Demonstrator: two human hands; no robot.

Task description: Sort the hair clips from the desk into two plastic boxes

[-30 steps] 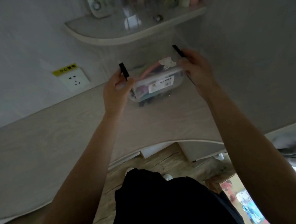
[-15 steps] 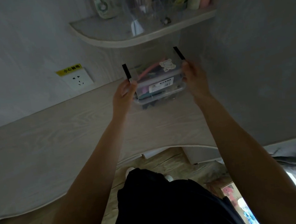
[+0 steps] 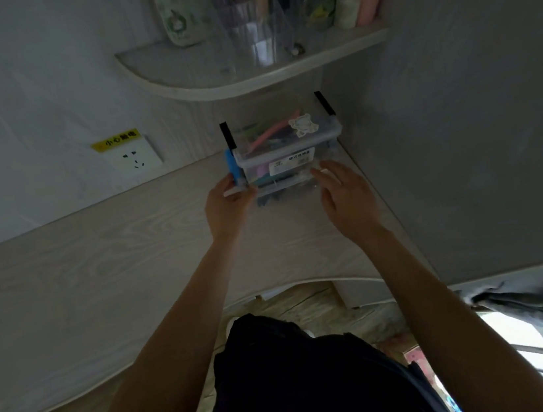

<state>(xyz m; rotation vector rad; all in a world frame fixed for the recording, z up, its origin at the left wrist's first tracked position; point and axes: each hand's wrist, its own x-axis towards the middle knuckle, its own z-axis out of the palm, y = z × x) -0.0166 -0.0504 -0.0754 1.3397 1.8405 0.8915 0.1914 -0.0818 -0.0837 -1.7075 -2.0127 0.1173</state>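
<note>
Head view, frame centre: my hands have dropped from the black latches; left hand (image 3: 228, 204) pinches the lower box's (image 3: 282, 192) edge, right hand (image 3: 348, 195) spread loose, holding nothing, so the stacked boxes (image 3: 286, 145) look packed.

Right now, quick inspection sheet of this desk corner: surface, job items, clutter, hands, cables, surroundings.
Surface: pale wood-grain desk, corner against walls.
Job's things: two stacked clear plastic boxes, colourful items inside; top box's black latches up; blue latch on the left side.
Clutter: nothing seen loose on desk.
Hands: left hand grips lower box's left end; right hand open at its right end.
Cables: nothing seen.
Surroundings: wall socket; shelf holding clear organiser.
</note>
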